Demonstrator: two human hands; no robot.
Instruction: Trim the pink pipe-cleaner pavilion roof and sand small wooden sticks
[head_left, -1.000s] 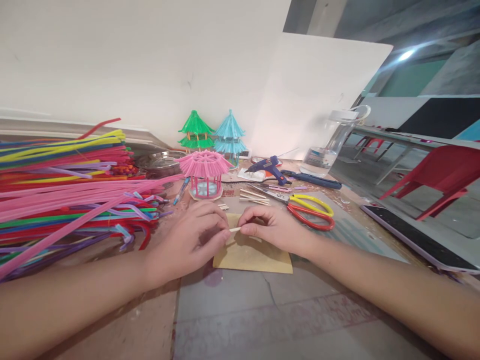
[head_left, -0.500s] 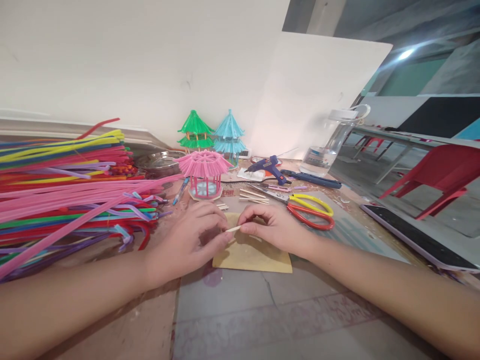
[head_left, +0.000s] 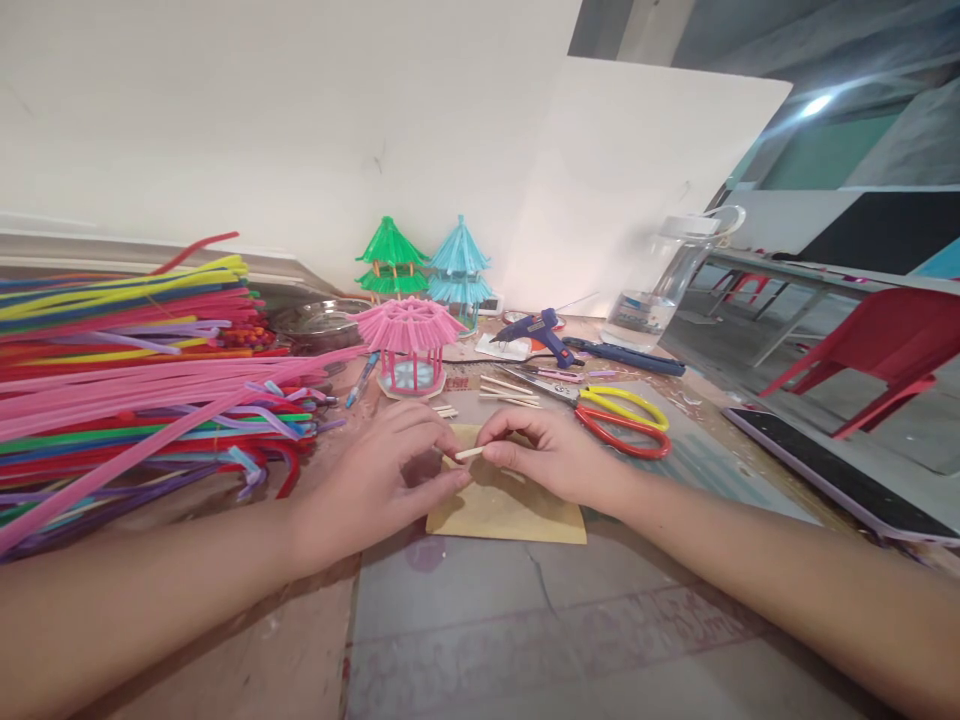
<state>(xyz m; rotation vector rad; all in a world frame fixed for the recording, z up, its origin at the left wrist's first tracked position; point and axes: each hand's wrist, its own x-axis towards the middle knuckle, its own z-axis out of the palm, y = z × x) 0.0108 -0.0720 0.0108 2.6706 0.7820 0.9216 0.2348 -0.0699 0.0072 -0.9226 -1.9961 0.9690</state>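
A short pale wooden stick (head_left: 470,453) is held level above a square of tan sandpaper-like sheet (head_left: 517,510). My right hand (head_left: 536,455) pinches its right end between thumb and forefinger. My left hand (head_left: 390,465) is curled round the left end, its fingertips against the stick and its thumb just below. Behind the hands lie several similar sticks (head_left: 510,392). A pink model pavilion (head_left: 411,345) with a ring-shaped roof stands just beyond my left hand.
Bundles of coloured pipe cleaners (head_left: 150,370) cover the left side. Scissors (head_left: 622,420), a blue glue gun (head_left: 541,332), a water bottle (head_left: 645,290) and a phone (head_left: 832,475) are to the right. Green (head_left: 388,255) and blue (head_left: 460,265) model towers stand at the back.
My left thumb has dropped slightly away from the stick, showing more of its left end. The right hand keeps its pinch; the rest stays put.
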